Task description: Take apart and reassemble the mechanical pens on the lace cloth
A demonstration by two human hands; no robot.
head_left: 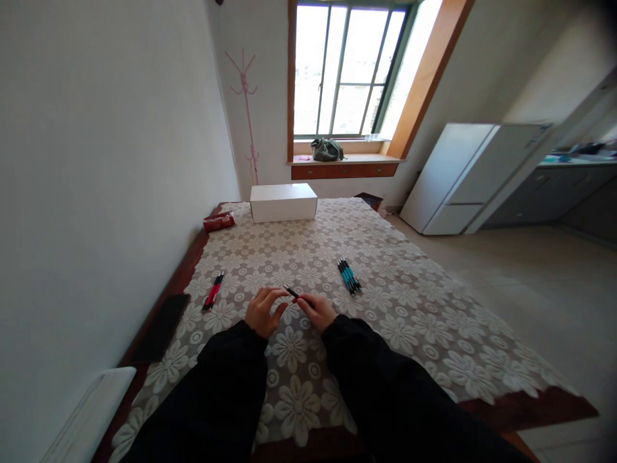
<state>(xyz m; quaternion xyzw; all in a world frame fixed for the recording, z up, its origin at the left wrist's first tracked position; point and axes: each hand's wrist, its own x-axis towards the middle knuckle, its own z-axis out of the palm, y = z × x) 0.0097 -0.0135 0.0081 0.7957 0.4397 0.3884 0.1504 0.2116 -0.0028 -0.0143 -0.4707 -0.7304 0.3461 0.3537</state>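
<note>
both forearms (226, 366) reach forward, hands low over the tablecloth (291, 350). the right hand (317, 311) pinches one dark pen (292, 292), slanted between the hands; the left hand (263, 311) is loosely curved, thumb apart from its fingers, fingertips by the pen's tip, contact unclear. two red pens (213, 293) lie left; several blue pens (348, 276) lie right, too bunched to count surely. one white box (283, 204) stands beyond.

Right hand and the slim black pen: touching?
Touching. The head view shows the right hand pinching the slim black pen, one end sticking out past its fingertips.
</note>
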